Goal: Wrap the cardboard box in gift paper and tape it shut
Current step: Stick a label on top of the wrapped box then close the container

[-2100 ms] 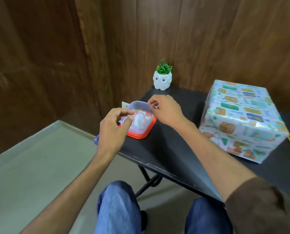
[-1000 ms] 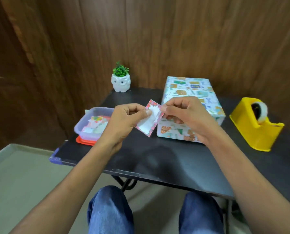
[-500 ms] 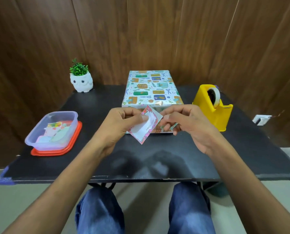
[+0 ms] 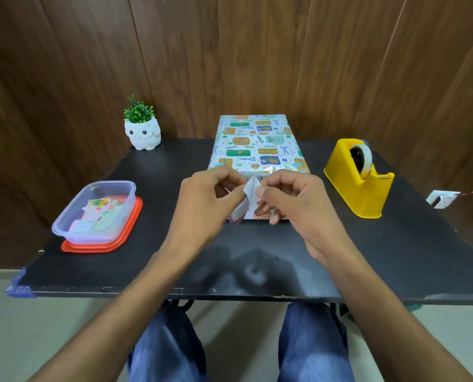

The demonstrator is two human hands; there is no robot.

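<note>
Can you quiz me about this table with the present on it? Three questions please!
1. True or false: the wrapped box stands between the owl pot and the yellow tape dispenser.
2. What do the left hand and right hand pinch together? A) a small paper label B) scissors C) ribbon
3. On which side of the person does the clear tub sit?
Key: 1 true; 2 A; 3 the left.

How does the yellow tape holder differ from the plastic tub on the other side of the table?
The tape dispenser is solid yellow; the tub is see-through and sits on a red lid. The tape dispenser holds one tape roll and stands right of the wrapped box; the tub holds paper cut-outs, left of it. Both rest on the black table.
</note>
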